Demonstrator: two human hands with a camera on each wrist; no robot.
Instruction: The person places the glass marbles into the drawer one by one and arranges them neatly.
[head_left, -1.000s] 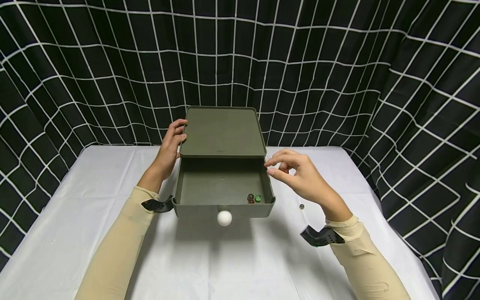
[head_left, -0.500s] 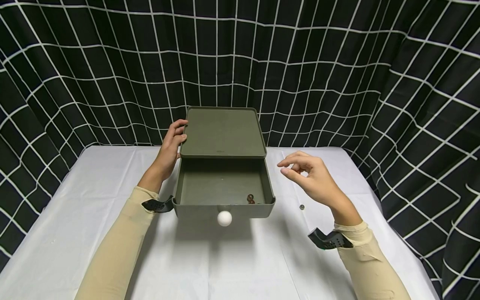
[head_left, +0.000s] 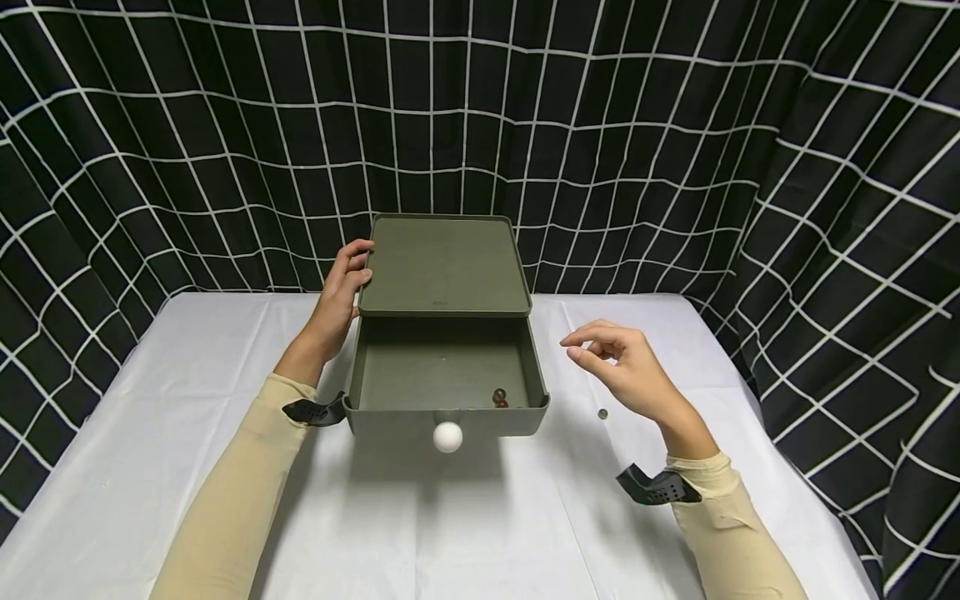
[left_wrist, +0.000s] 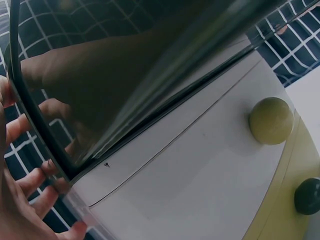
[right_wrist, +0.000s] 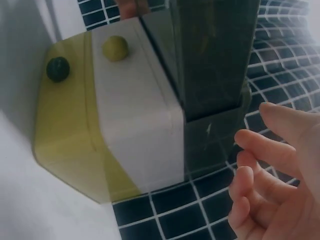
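Note:
A chest of small drawers stands on the table, its green top drawer (head_left: 420, 375) pulled out. Two reddish-brown marbles (head_left: 499, 398) lie in the drawer's front right part. My left hand (head_left: 337, 297) rests against the left side of the chest's green top (head_left: 447, 262), several fingers spread along its edge in the left wrist view. To the right of the drawer, my right hand (head_left: 622, 367) hovers with loosely bent fingers and nothing between them. A small grey-green marble (head_left: 603, 413) lies on the table below that hand.
A white round knob (head_left: 447, 437) sticks out of the drawer front. Below it are a white drawer (right_wrist: 135, 95) with a yellow-green knob (right_wrist: 115, 48) and a yellow drawer (right_wrist: 70, 115) with a dark green knob (right_wrist: 58, 69). Black gridded cloth (head_left: 480, 108) hangs behind the white table (head_left: 195, 350).
My right hand has moved right and slightly down, away from the drawer's edge. A green marble seen in the drawer earlier is now out of sight near its front wall. My left hand stays put.

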